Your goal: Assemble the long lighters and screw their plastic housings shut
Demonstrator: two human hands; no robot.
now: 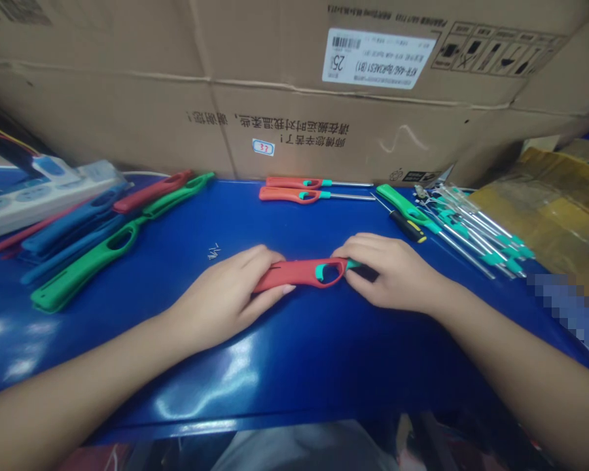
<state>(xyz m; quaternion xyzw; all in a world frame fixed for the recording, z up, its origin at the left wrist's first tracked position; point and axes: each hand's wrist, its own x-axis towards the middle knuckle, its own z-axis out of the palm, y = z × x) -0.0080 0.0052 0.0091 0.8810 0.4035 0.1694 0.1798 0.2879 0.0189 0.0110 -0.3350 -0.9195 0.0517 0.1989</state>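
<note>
Between my hands, just above the blue tabletop, lies a red gas lighter [299, 275] with a teal trigger in its finger loop. My left hand [230, 288] is closed round the handle's left end, thumb along the lower edge. At the loop end, my right hand [385, 271] grips the lighter by its teal collar; the fingers hide whatever extends beyond. A few tiny screws [214, 251] lie on the table behind my left hand. Two red lighters with metal tubes, a nearer one [289, 194] and a farther one [287, 182], rest behind the one I hold.
Green, blue and red handle shells [86, 268] are piled at left beside a white power strip [49, 193]. To the right lie a screwdriver [407, 226], a green lighter [397, 199] and several metal lighter tubes [476, 229]. A cardboard box [275, 98] walls off the back.
</note>
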